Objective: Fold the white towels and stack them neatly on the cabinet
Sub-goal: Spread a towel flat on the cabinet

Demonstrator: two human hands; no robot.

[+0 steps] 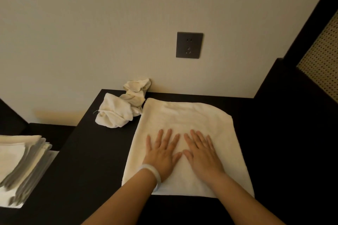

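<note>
A white towel [184, 115] lies spread flat on the dark cabinet top [87, 160]. My left hand [162, 153] and my right hand [201, 153] press down side by side on its middle, palms flat and fingers straight. A pale bangle sits on my left wrist. Behind the flat towel, two crumpled white towels [120, 109] lie bunched against the wall. At the far left, a stack of folded white towels [20, 166] rests on a lower surface.
A dark wall socket [189, 44] sits on the beige wall above the cabinet. A tall dark panel with a perforated screen [321, 56] rises at the right. The cabinet's left edge drops to a lower dark shelf [47, 129].
</note>
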